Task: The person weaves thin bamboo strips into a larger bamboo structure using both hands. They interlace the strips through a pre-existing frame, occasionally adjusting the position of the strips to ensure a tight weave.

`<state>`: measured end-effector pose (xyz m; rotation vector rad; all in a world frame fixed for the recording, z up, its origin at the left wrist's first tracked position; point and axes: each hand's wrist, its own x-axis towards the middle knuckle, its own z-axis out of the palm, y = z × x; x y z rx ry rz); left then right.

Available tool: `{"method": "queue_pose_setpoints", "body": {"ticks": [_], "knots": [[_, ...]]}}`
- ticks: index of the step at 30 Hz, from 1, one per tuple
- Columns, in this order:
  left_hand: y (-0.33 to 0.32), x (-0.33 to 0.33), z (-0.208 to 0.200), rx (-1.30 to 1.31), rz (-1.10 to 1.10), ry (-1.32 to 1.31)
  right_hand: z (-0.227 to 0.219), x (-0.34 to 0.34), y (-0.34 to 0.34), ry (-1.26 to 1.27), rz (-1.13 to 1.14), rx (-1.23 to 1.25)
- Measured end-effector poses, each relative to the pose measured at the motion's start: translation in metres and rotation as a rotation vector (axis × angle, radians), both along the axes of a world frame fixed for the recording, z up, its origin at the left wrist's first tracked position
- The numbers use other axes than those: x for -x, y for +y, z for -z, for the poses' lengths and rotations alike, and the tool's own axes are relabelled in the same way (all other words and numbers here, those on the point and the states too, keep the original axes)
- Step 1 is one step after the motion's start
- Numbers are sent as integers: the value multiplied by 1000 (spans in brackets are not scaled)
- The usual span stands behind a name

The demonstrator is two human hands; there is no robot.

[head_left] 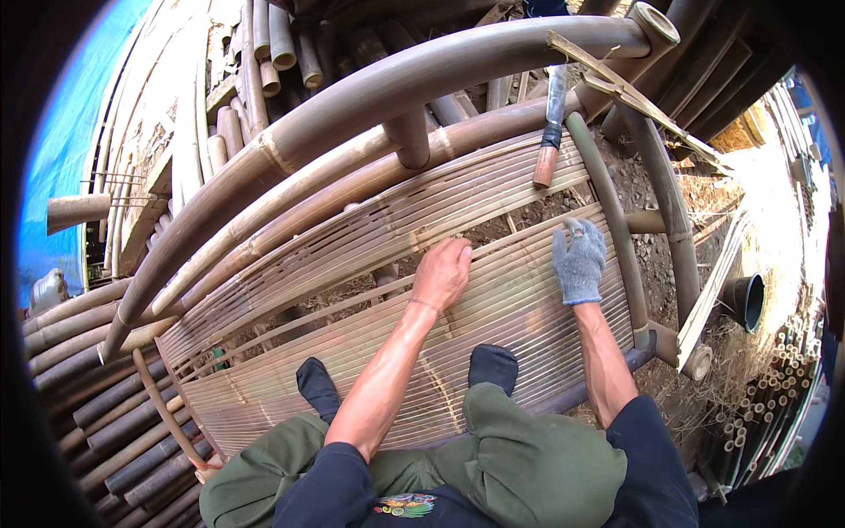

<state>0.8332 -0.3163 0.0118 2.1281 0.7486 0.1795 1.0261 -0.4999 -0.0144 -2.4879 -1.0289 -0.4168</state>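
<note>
Thin bamboo strips (pixel 519 304) lie side by side across a bench seat, and an open gap runs between two groups of them. My bare left hand (pixel 443 273) is closed on a bamboo strip along the gap's near edge. My right hand (pixel 579 262), in a grey knitted glove, rests farther right on the same edge. Its fingers are bent around a strip there, partly hiding their grip. Beyond the gloved hand, a large knife (pixel 546 165) with a wooden handle lies across the far strips, its blade pointing away from me.
A thick curved bamboo backrest (pixel 352 88) arches over the far side, and an armrest (pixel 664 211) stands at right. My feet in dark socks (pixel 493 368) are on the seat. Bamboo poles (pixel 132 431) are stacked at left. A black bucket (pixel 745 302) and split bamboo lie at right.
</note>
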Motion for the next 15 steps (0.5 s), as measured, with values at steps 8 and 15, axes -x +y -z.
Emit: {"method": "queue_pose_setpoints", "body": {"ticks": [8, 15], "knots": [[-34, -81, 49, -18, 134, 336, -16, 81, -32, 280, 102, 500], [-48, -74, 65, 9, 114, 321, 38, 69, -63, 675, -33, 324]]}}
